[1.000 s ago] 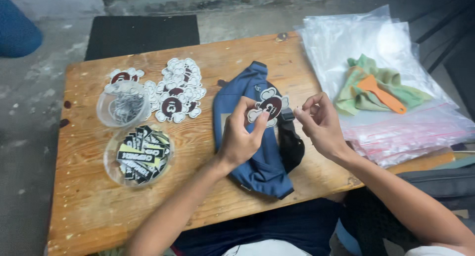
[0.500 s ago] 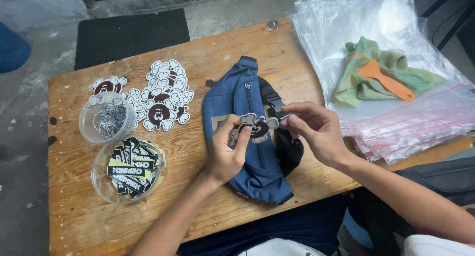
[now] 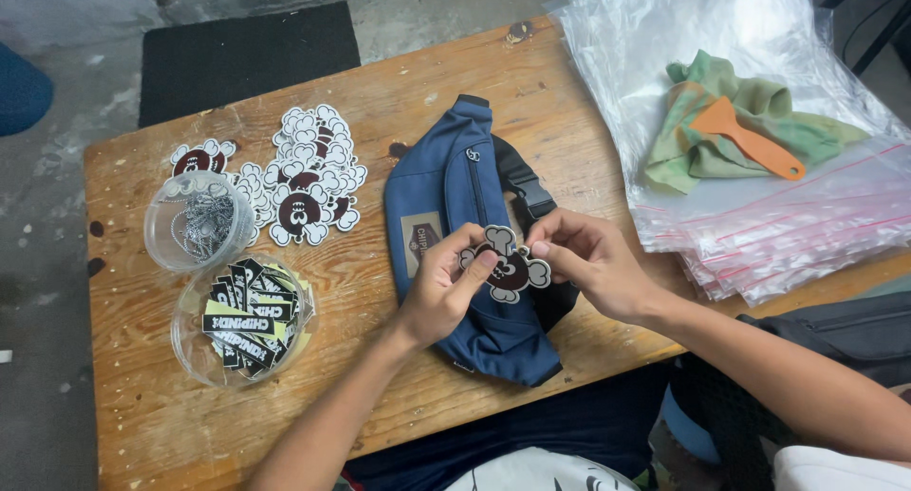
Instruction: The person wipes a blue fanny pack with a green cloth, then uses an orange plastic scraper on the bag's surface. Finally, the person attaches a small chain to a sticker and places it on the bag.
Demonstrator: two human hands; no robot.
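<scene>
Right now both hands pinch one flat charm, shaped like a bone with a dark face. Left hand holds its left edge, right hand its right edge, just above the soft blue bag on the wooden table. It looks like the charm is being fixed to the bag, which needs small, careful finger work. More charms lie far left, beside two clear round tubs

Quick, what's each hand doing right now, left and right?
Left hand: closed, pinching the cartoon-shaped tag over the blue waist bag.
Right hand: closed, pinching the same tag's other side.
</scene>
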